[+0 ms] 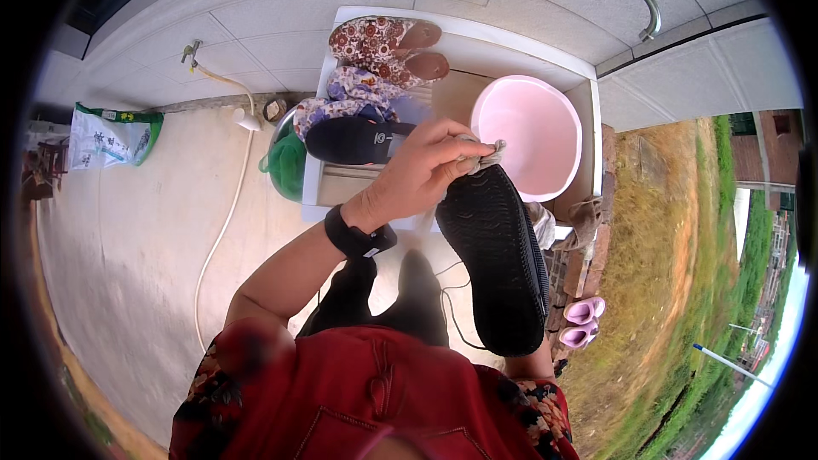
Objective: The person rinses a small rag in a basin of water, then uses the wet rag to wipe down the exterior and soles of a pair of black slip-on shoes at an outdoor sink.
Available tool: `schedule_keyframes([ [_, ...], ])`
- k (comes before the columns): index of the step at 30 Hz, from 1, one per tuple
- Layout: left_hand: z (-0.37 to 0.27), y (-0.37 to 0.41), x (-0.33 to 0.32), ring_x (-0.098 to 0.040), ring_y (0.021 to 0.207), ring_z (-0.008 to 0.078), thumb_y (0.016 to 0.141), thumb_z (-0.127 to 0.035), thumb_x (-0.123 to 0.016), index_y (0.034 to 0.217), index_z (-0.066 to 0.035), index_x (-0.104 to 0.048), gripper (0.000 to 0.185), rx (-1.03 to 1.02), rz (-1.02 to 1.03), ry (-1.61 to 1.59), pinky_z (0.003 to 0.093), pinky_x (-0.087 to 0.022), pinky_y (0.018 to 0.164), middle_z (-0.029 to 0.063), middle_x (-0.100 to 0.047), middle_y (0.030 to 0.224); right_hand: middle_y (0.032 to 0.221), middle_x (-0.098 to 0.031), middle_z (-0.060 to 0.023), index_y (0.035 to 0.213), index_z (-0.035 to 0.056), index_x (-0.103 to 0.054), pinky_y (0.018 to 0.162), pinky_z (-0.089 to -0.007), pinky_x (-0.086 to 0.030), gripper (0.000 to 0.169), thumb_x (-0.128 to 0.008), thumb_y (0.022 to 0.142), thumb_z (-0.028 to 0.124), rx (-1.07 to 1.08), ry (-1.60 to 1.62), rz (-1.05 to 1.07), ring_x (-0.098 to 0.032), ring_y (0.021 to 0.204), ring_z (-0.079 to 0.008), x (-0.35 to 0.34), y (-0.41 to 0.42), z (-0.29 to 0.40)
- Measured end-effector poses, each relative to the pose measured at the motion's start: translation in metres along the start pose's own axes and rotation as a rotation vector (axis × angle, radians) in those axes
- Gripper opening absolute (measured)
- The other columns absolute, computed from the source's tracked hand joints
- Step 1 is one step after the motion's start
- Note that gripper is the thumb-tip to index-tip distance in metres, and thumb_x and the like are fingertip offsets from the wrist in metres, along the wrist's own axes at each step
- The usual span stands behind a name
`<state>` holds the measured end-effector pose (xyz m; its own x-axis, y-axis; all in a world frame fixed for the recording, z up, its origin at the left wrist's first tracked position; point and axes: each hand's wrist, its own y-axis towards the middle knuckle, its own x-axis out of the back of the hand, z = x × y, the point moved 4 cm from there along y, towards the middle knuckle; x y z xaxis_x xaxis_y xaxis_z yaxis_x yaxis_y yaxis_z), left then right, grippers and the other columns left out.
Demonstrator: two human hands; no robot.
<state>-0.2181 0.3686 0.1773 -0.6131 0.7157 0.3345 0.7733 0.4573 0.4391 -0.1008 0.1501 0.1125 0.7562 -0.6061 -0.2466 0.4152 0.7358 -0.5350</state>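
Note:
My left hand [441, 156], with a black band on its wrist, pinches a greyish cloth [489, 156] at the toe of a black shoe [495, 262]. The shoe's ridged sole faces up. My right forearm runs up behind the shoe's heel, and the shoe hides my right hand. Below the cloth, a pink basin [574, 140] stands in the right part of a white sink [599, 140]. Another black shoe [348, 139] lies on the sink's left side, its insole showing, partly behind my left hand. Beyond it are floral fabric [345, 92] and a pair of floral-patterned shoes [364, 45].
Two cloths, one white [543, 227] and one brown [585, 220], hang over the sink's near right corner. A green mesh item [286, 163] is left of the sink. A pale hose [223, 230] crosses the floor from a wall tap [190, 54]. Pink slippers [583, 322] sit at right.

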Motion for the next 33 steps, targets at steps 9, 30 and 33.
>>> schedule_keyframes([
  [9, 0.002, -0.022, -0.018, -0.058, 0.08, 0.0163, 0.089, 0.006, -0.064, 0.112, -0.005, -0.071, 0.027, 0.124, -0.43, -0.07, 0.0252, -0.046, 0.071, 0.0065, -0.06, 0.092, 0.102, -0.064, -0.0115, 0.114, -0.0012, -0.059, 0.076, -0.0315, -0.054, 0.021, -0.052, 0.095, 0.004, 0.094, -0.016, -0.051, -0.063, 0.09, -0.0222, 0.023, -0.016, 0.007],
  [30, -0.03, -0.019, -0.036, -0.06, 0.086, 0.0278, 0.08, 0.007, -0.068, 0.106, -0.006, -0.069, 0.029, -0.049, -0.148, -0.013, 0.0378, -0.05, 0.075, 0.0093, -0.059, 0.093, 0.103, -0.064, -0.0145, 0.112, -0.0013, -0.062, 0.078, -0.0333, -0.053, 0.021, -0.053, 0.094, 0.005, 0.225, -0.259, -0.051, -0.064, 0.093, -0.0257, 0.007, 0.007, -0.006],
  [33, -0.075, -0.051, -0.072, -0.061, 0.086, 0.0246, 0.078, 0.003, -0.072, 0.105, -0.009, -0.071, 0.03, -0.137, -0.036, -0.221, 0.0357, -0.05, 0.076, 0.0062, -0.062, 0.095, 0.103, -0.064, -0.0149, 0.112, -0.0014, -0.062, 0.079, -0.0336, -0.053, 0.021, -0.053, 0.094, 0.005, 0.238, -0.3, -0.049, -0.064, 0.093, -0.0262, 0.003, 0.009, -0.008],
])
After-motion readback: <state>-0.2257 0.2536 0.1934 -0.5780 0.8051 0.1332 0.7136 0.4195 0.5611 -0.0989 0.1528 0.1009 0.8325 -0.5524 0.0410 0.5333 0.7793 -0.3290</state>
